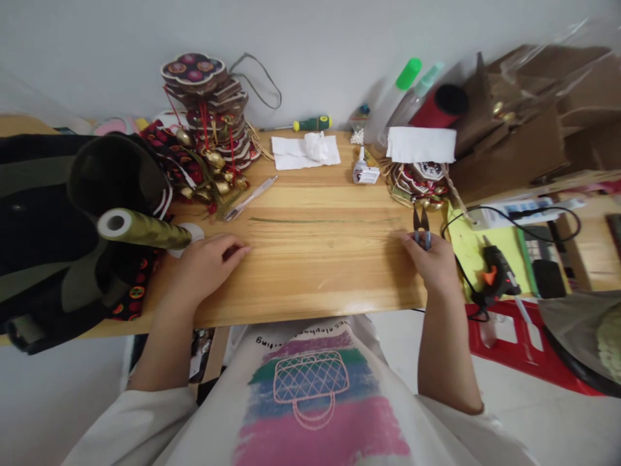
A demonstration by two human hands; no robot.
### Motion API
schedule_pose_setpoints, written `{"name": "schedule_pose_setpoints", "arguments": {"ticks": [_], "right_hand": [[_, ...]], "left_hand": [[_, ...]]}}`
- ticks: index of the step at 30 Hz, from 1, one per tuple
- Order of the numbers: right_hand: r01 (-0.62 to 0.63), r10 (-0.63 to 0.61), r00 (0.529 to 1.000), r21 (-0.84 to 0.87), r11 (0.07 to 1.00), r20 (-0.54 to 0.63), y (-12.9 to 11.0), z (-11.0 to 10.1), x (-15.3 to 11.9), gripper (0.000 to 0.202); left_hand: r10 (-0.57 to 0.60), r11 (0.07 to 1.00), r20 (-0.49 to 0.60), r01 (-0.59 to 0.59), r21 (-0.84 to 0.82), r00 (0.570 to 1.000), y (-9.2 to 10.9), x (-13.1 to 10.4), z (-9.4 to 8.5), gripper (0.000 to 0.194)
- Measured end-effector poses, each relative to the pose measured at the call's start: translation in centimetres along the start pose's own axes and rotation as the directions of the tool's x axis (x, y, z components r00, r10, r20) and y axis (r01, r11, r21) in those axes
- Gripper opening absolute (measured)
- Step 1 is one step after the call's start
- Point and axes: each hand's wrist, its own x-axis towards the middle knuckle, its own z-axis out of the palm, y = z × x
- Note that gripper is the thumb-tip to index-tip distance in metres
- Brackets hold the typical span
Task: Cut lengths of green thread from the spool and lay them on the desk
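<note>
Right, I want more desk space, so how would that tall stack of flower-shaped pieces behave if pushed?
The stack would probably topple or shed pieces, being tall with uneven edges. The thin red cords hang down it and look floppy, so they might snag on the gold bells.

Olive-green thread spool (145,230), white core.

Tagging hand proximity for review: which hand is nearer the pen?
Left. The left hand is just short of the pen; the right hand, holding snips, is across the table.
</note>
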Motion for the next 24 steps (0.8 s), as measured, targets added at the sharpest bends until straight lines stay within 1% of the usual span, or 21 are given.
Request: {"name": "schedule_pose_setpoints", "arguments": {"ticks": [2, 5, 7, 9, 11, 12, 13, 15, 17, 20, 24], "right_hand": [[0.002, -0.002, 1.0, -0.002, 1.0, -0.006, 0.1, 0.0, 0.1, 0.026], [0.001, -0.001, 1.0, -0.003, 1.0, -0.002, 0.4, 0.0, 0.2, 0.027], [0.001, -0.001, 1.0, -0.007, 1.0, 0.006, 0.6, 0.1, 0.3, 0.027], [-0.002, 0.002, 1.0, -0.006, 1.0, 0.002, 0.8, 0.1, 0.3, 0.029], [-0.01, 0.01, 1.0, 0.004, 1.0, -0.003, 1.0, 0.1, 0.3, 0.03], [-0.016, 0.016, 1.0, 0.011, 1.0, -0.005, 1.2, 0.1, 0.3, 0.03], [-0.021, 0.021, 1.0, 0.016, 1.0, -0.004, 1.3, 0.1, 0.4, 0.03], [-0.034, 0.034, 0.999, 0.013, 0.999, 0.003, 1.4, 0.1, 0.4, 0.029], [-0.047, 0.047, 0.999, 0.007, 0.999, 0.0, 1.6, 0.1, 0.3, 0.029], [-0.043, 0.043, 0.999, -0.005, 0.999, -0.014, 1.8, 0.1, 0.3, 0.03], [-0.014, 0.013, 1.0, -0.027, 1.0, -0.019, 1.8, 0.0, 0.2, 0.031]], "left_hand": [[0.011, 1.0, -0.042, -0.01, 0.023, 0.999, -0.2, -0.1, 0.0, 0.022], [0.097, 0.992, -0.14, -0.084, 0.098, 0.985, -0.6, -0.6, 0.1, 0.021], [0.134, 0.979, -0.246, -0.09, 0.185, 0.96, -0.5, -1.2, 0.5, 0.024], [0.13, 0.968, -0.367, -0.037, 0.249, 0.921, 0.0, -2.1, 1.2, 0.025], [0.131, 0.962, -0.438, -0.008, 0.271, 0.889, 0.9, -3.2, 2.2, 0.025], [0.135, 0.962, -0.446, -0.01, 0.272, 0.885, 1.4, -3.8, 2.8, 0.025], [0.141, 0.961, -0.435, -0.018, 0.274, 0.89, 2.0, -4.3, 3.3, 0.027], [0.147, 0.959, -0.385, -0.036, 0.282, 0.911, 3.1, -5.1, 4.4, 0.03], [0.114, 0.955, -0.351, -0.005, 0.297, 0.929, 3.9, -5.5, 5.0, 0.034], [0.024, 0.946, -0.314, 0.08, 0.314, 0.949, 4.6, -5.7, 5.3, 0.041], [-0.124, 0.933, -0.23, 0.193, 0.305, 0.965, 5.0, -5.6, 4.8, 0.05]]}}
